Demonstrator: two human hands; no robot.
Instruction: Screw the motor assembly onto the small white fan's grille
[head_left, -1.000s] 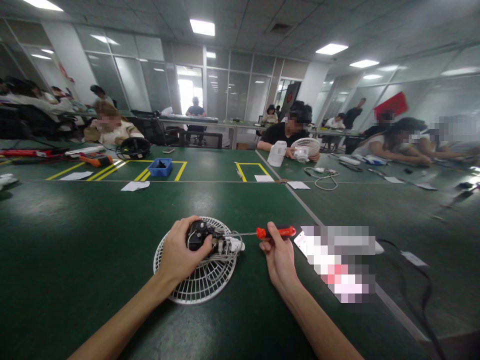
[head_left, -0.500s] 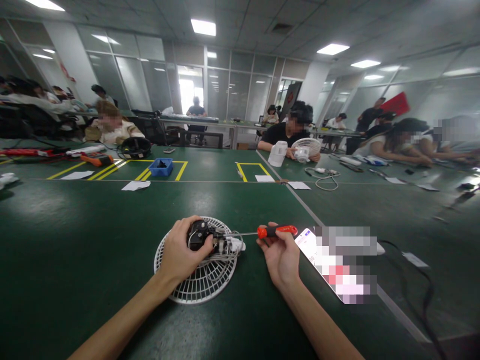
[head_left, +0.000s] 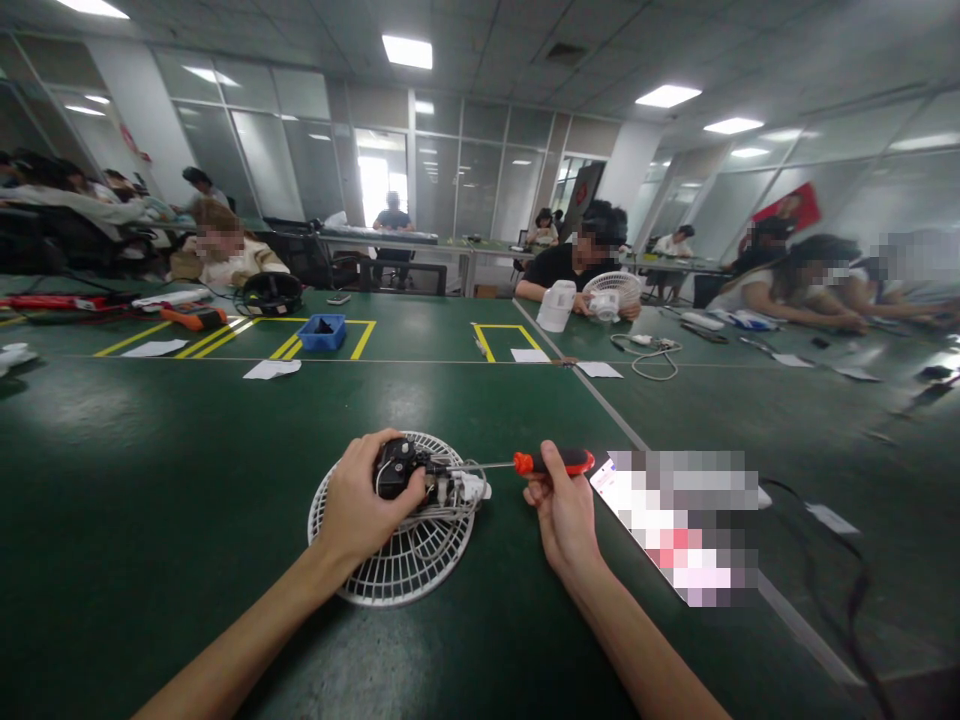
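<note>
On the table lies a round white fan grille [head_left: 409, 575] with a black fan motor [head_left: 395, 470] on top of it. My left hand [head_left: 367, 500] is wrapped round the motor from the left, thumb on its near side. Thin pale wires [head_left: 442, 515] and a small white plastic part [head_left: 474, 488] sit at the motor's right. My right hand [head_left: 566, 510] grips a screwdriver [head_left: 555, 462] by its red and black handle. The shaft points left and its tip meets the motor's right side; the exact contact point is too small to make out.
Right of my right hand lies a lit phone [head_left: 637, 530], partly blurred out. A black cable [head_left: 855, 580] runs down the right side. Farther off are a blue bin [head_left: 322, 332], paper slips [head_left: 271, 370] and yellow tape marks. Across the table a person holds another white fan [head_left: 611, 295].
My right hand's fingers have shifted on the screwdriver handle, the index finger now raised over it and the others curled below. My left hand and the motor stay in place.
</note>
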